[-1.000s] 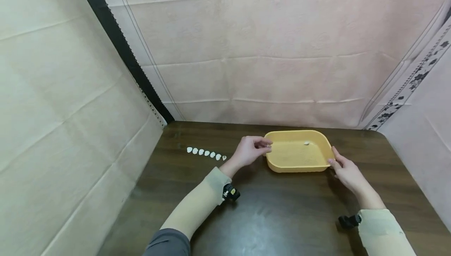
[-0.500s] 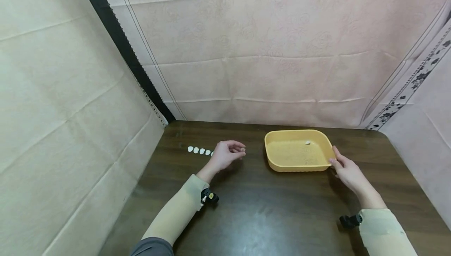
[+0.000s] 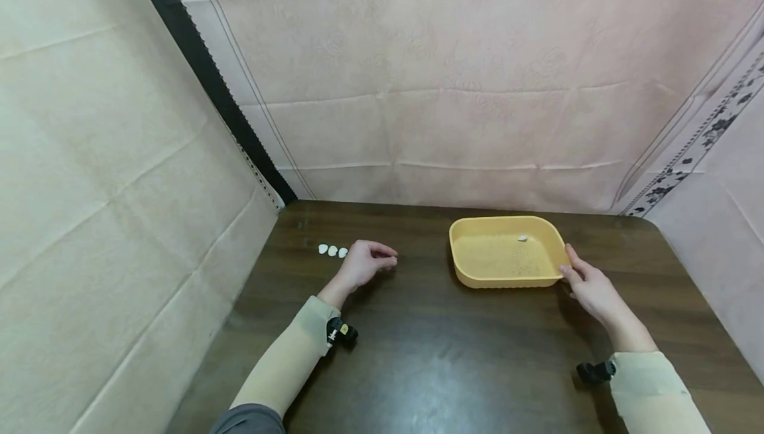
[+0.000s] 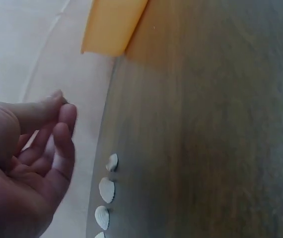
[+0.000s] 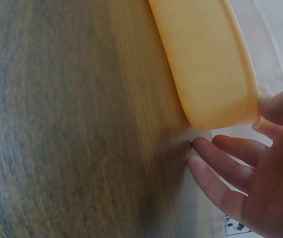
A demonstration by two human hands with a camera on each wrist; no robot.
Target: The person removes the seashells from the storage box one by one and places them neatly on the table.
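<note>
My left hand (image 3: 363,267) is over the table beside a row of white shells (image 3: 333,250) and covers part of that row in the head view. In the left wrist view its thumb and forefinger pinch a small shell (image 4: 65,100), mostly hidden by the fingertips. Several ribbed shells (image 4: 106,190) line up below that hand. On the right is a yellow tray (image 3: 507,283), with one pale shell (image 3: 522,238) inside. My right hand (image 3: 595,293) grips the tray's right rim between thumb and forefinger; its other fingers are spread below the rim in the right wrist view.
The dark wooden table (image 3: 418,348) has its far edge just behind the tray and the shell row. Pale cloth (image 3: 453,129) hangs behind it and at both sides. A small black camera (image 3: 341,332) is strapped to each wrist.
From the tray's left rim, my left hand has travelled left to the shell row with the small shell. My right hand stays on the tray, and the tray barely differs.
</note>
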